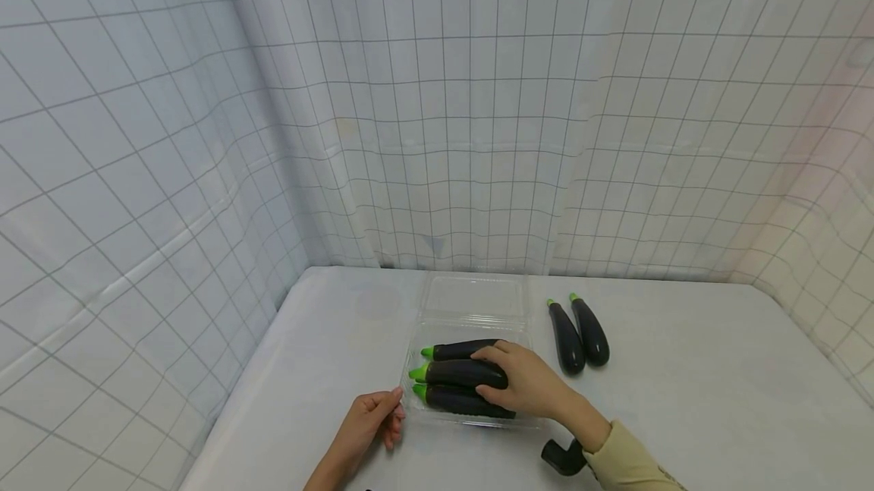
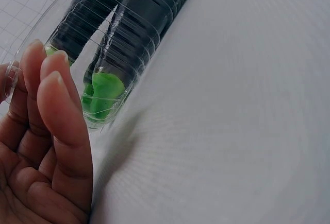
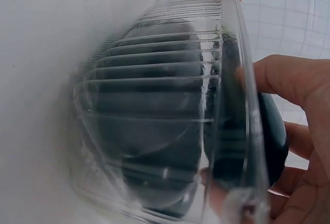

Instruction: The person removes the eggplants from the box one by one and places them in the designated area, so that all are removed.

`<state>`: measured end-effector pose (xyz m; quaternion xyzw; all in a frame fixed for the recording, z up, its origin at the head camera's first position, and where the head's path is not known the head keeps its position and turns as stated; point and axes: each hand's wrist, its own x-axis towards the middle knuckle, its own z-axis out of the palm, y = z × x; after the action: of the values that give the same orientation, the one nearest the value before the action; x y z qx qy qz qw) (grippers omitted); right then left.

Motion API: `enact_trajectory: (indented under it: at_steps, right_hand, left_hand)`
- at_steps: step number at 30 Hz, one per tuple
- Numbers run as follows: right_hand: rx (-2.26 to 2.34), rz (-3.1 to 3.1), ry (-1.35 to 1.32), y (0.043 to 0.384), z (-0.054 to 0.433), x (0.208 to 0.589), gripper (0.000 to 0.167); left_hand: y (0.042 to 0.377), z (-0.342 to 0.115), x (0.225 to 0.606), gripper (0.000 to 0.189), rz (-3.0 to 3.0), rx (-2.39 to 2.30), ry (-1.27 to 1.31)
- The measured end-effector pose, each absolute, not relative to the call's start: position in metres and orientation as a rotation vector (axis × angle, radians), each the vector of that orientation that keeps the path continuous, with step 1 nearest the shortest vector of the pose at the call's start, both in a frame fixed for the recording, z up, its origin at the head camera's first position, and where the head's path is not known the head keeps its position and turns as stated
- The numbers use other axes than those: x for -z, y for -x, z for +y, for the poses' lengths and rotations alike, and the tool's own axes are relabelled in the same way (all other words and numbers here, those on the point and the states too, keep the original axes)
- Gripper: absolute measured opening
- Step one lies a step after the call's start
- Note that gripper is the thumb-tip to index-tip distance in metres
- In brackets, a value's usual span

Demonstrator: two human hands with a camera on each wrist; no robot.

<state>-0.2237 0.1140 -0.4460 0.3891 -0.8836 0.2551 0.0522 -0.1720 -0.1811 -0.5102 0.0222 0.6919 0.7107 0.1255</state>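
Note:
A clear plastic clamshell container [image 1: 474, 423] lies open on the white table, its lid [image 1: 476, 297] folded back. Inside, three dark eggplants with green stems lie side by side. My right hand [image 1: 522, 381] grips the middle eggplant [image 1: 457, 373] around its blunt end, thumb on the near side and fingers on the far side. Nearest me is another eggplant [image 1: 457, 400], and the third eggplant [image 1: 459, 350] lies at the back, partly hidden by the fingers. With thumb and fingertips, my left hand [image 1: 369, 423] pinches the container's left rim, also seen in the left wrist view.
Two more eggplants, one on the left [image 1: 567, 339] and one on the right [image 1: 591, 332], lie on the table right of the container. A black curved piece [image 1: 563, 457] shows beside the right sleeve. White gridded curtains [image 1: 478, 134] enclose the table's back and sides.

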Motion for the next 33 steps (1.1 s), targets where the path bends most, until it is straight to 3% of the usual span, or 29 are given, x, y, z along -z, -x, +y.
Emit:
enact_trajectory:
  at_steps: [33]
  right_hand:
    - [-0.706, -2.654, -1.039, 0.2225, 0.1148, 0.4500, 0.042]
  left_hand:
    - [0.1710, -0.1790, 0.5088, 0.045, 2.010, -2.102, -0.101]
